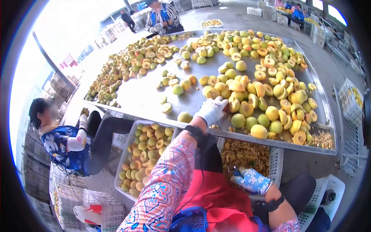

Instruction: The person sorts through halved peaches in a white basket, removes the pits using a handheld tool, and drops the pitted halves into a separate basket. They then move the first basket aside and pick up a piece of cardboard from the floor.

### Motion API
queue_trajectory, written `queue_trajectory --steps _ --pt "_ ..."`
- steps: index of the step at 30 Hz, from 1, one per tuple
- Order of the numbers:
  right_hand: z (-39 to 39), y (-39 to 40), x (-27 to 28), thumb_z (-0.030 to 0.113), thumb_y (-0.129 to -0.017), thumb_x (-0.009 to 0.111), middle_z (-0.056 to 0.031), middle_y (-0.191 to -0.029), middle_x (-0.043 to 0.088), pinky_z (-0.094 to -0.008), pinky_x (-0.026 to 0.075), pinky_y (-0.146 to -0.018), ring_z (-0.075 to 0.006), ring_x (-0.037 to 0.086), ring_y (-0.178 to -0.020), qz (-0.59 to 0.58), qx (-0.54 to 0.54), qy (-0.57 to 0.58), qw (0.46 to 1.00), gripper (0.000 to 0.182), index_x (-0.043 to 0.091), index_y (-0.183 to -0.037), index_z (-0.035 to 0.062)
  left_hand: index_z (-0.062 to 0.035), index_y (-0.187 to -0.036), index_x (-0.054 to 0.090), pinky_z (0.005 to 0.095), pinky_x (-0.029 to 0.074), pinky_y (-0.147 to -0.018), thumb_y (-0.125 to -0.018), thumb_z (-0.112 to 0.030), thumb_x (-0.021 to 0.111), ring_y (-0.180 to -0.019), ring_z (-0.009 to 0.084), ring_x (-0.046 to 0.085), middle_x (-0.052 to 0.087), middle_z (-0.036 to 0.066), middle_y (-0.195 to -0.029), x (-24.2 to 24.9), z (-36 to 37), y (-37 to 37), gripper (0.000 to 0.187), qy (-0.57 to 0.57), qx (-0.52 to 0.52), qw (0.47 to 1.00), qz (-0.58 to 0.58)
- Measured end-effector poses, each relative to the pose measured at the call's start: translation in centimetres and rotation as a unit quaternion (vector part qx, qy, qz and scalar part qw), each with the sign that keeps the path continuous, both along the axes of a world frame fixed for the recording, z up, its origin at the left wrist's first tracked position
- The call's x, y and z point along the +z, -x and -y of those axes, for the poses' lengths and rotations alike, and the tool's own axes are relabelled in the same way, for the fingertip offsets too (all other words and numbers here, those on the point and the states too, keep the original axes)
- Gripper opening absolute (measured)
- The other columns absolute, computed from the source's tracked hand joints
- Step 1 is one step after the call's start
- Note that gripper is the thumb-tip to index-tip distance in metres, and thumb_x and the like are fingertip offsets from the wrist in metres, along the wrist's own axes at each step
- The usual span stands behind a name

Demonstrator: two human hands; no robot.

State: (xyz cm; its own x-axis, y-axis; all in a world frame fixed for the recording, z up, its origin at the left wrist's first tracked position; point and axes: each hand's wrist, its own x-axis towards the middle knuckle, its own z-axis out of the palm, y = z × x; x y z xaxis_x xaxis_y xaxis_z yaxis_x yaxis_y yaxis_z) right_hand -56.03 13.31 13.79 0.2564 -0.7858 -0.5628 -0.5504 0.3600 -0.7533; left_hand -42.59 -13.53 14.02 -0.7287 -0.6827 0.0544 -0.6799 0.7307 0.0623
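Curling partway at the near edge of a heap of round yellow-green fruits, many cut in half, the fingers of the left hand, in a white fabric glove, lie against the fruit or just beside it; I cannot tell whether they grip a piece. Lower down, the right hand, in a blue glove with white flowers, is loosely bent over brownish-yellow scraps in a white slotted plastic crate; its hold, too, I cannot tell. The fruit heap spreads over the right side of a shiny metal table, with small tan bits in the near right corner. Left of the scraps, a pale plastic crate is full of fruit. A person in blue floral clothing sits at left; another in striped sleeves is across the table.
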Motion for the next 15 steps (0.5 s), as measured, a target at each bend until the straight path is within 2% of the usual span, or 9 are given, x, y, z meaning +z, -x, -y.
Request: queue_trajectory --steps 4,5,6,7,9,11,12,13,15 --pt "-0.7 1.1 1.6 0.033 -0.094 0.057 -0.0146 -0.076 0.065 -0.0347 0.050 -0.059 -0.0230 0.064 -0.063 0.035 -0.031 0.018 0.999 0.038 0.054 -0.107 -0.0026 -0.0104 -0.118 0.056 0.0428 0.053 -0.079 -0.078 -0.024 0.067 -0.094 0.0303 0.064 0.057 0.013 -0.121 1.7 -0.7 0.4 0.044 -0.061 0.052 0.997 -0.014" --pt "-0.9 1.3 1.5 0.032 -0.094 0.057 -0.0134 -0.075 0.065 -0.0343 0.049 -0.057 -0.0220 0.063 -0.060 0.057 -0.049 0.024 0.997 0.037 0.054 -0.108 -0.0021 -0.0086 -0.122 0.053 0.0405 0.053 -0.081 -0.078 -0.020 0.067 -0.098 0.0275 0.063 0.057 0.013 -0.121 3.0 -1.6 -0.2 0.048 -0.236 0.086 0.954 -0.166" --pt "-1.0 1.4 1.8 0.029 -0.094 0.057 -0.0096 -0.072 0.064 -0.0329 0.049 -0.055 -0.0191 0.061 -0.056 0.082 -0.062 0.029 0.994 0.033 0.055 -0.108 -0.0004 -0.0068 -0.127 0.050 0.0383 0.053 -0.083 -0.079 -0.016 0.068 -0.101 0.0247 0.062 0.057 0.012 -0.122 4.0 -2.5 -0.9 0.052 -0.396 0.115 0.856 -0.310" --pt "-1.1 1.3 2.4 0.029 -0.094 0.057 -0.0096 -0.072 0.064 -0.0329 0.049 -0.055 -0.0191 0.061 -0.056 0.086 -0.059 0.029 0.994 0.033 0.055 -0.108 -0.0004 -0.0068 -0.127 0.050 0.0383 0.053 -0.083 -0.079 -0.016 0.068 -0.101 0.0247 0.062 0.057 0.012 -0.122 3.9 -3.3 -1.6 0.052 -0.394 0.120 0.857 -0.308" --pt "-1.3 1.0 3.3 0.025 -0.094 0.057 -0.0074 -0.070 0.062 -0.0306 0.049 -0.054 -0.0154 0.060 -0.055 0.153 -0.115 0.050 0.980 0.029 0.054 -0.108 0.0002 -0.0030 -0.138 0.040 0.0354 0.051 -0.090 -0.080 -0.009 0.067 -0.110 0.0211 0.057 0.054 0.011 -0.124 2.9 -5.6 -2.8 0.065 -0.470 0.019 0.686 -0.555" --pt "-1.5 0.9 2.8 0.023 -0.095 0.056 -0.0064 -0.068 0.060 -0.0284 0.048 -0.051 -0.0133 0.058 -0.053 0.206 -0.149 0.067 0.965 0.026 0.054 -0.109 0.0011 -0.0025 -0.145 0.030 0.0371 0.047 -0.098 -0.078 -0.005 0.067 -0.116 0.0245 0.054 0.051 0.013 -0.129 2.7 -8.3 -3.8 0.077 -0.514 -0.012 0.629 -0.583" --pt "-1.5 0.7 2.3 0.023 -0.094 0.057 -0.0053 -0.068 0.060 -0.0285 0.047 -0.049 -0.0125 0.057 -0.053 0.226 -0.175 0.084 0.955 0.024 0.054 -0.105 0.0018 -0.0024 -0.144 0.031 0.0430 0.044 -0.103 -0.077 -0.003 0.066 -0.118 0.0284 0.053 0.049 0.015 -0.132 2.8 -10.2 -3.5 0.076 -0.564 -0.042 0.537 -0.626" --pt "-1.5 0.5 2.3 0.023 -0.094 0.058 -0.0070 -0.068 0.060 -0.0300 0.047 -0.049 -0.0144 0.059 -0.053 0.244 -0.199 0.095 0.945 0.024 0.054 -0.103 0.0015 -0.0037 -0.144 0.031 0.0504 0.043 -0.104 -0.083 -0.015 0.066 -0.118 0.0333 0.053 0.049 0.017 -0.133 2.1 -12.0 -3.0 0.071 -0.557 -0.059 0.507 -0.655" --pt "-1.6 0.1 2.0 0.024 -0.094 0.059 -0.0087 -0.069 0.061 -0.0315 0.048 -0.049 -0.0163 0.060 -0.053 0.261 -0.236 0.097 0.931 0.024 0.054 -0.101 0.0012 -0.0052 -0.142 0.034 0.0479 0.047 -0.100 -0.088 -0.026 0.065 -0.114 0.0334 0.056 0.052 0.016 -0.126 1.2 -14.7 -1.9 0.065 -0.627 -0.073 0.346 -0.694"
